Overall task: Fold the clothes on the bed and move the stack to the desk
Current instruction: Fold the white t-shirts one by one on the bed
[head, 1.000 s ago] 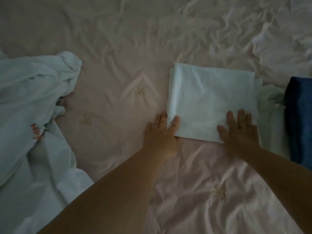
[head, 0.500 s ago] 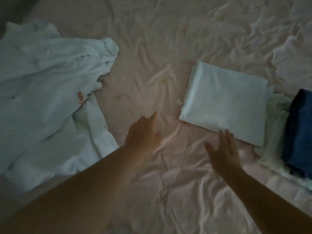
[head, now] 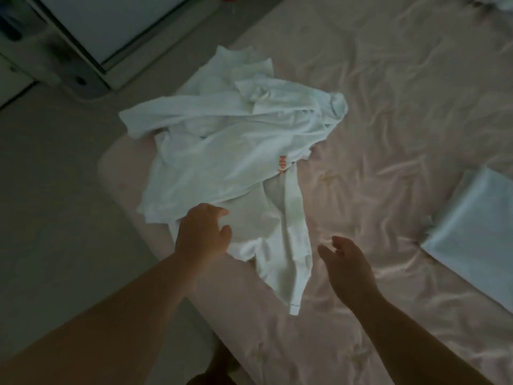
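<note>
Unfolded white shirt (head: pixel 222 151) (orange print on it) lies crumpled near the bed's (head: pixel 388 107) left edge. Left hand (head: pixel 202 234) hovers over its lower part, fingers loosely curled, holding nothing. Right hand (head: pixel 347 262) is beside it, fingers relaxed and apart. Folded white piece (head: pixel 472 232) sits far right.

Your left hand (head: pixel 204 234) hovers, fingers loosely curled, over the crumpled white shirt (head: pixel 227 151) on the bed (head: pixel 388 107); your right hand (head: pixel 347 262) is relaxed beside it.
</note>
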